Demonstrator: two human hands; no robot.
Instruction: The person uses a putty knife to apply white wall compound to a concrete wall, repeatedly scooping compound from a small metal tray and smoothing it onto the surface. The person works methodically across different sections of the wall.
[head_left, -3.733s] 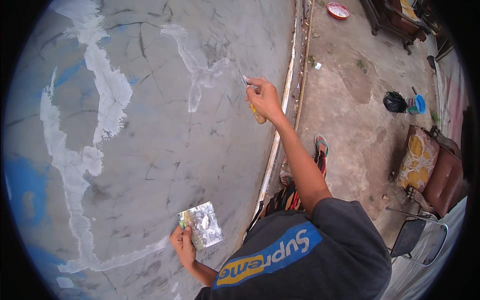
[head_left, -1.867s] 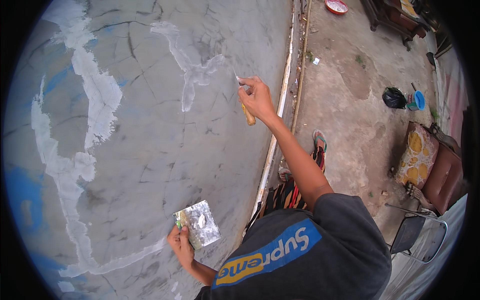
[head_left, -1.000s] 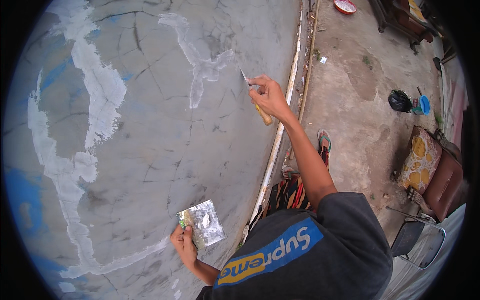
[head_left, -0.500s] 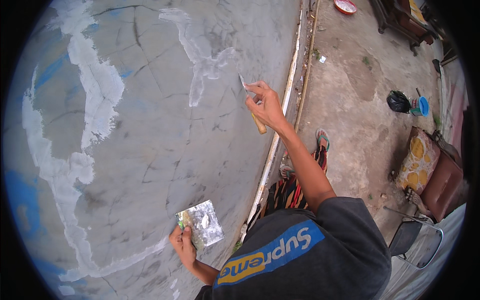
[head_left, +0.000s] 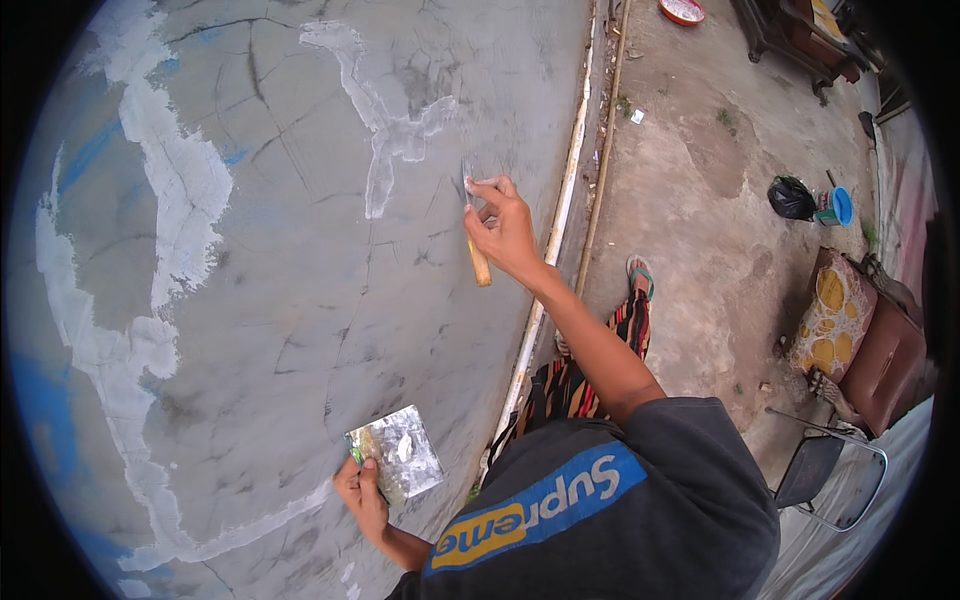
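Observation:
In my right hand (head_left: pixel 503 232) is a putty knife (head_left: pixel 477 262) with a yellow wooden handle; my fingers pinch it near the blade. The thin blade points up at the grey cracked wall (head_left: pixel 300 290), just right of a branching patch of whitish filler (head_left: pixel 398 135). Whether the blade touches the wall I cannot tell. Lower down, my left hand (head_left: pixel 367 500) grips a flat square metal plate (head_left: pixel 412 455) by its left edge, thumb on top. A small white dab of filler lies on the plate, among smears.
Longer filler bands (head_left: pixel 180 190) run down the wall's left side. A pale ledge (head_left: pixel 565 190) edges the wall's foot. On the concrete ground stand a red basin (head_left: pixel 682 11), a black bag (head_left: pixel 791 198), a blue bucket (head_left: pixel 838 208), a cushioned seat (head_left: pixel 880 365) and a metal-framed chair (head_left: pixel 832 475).
My right hand with the putty knife has moved slightly left and down, and the knife now stands more upright. The left hand holds the plate much as before.

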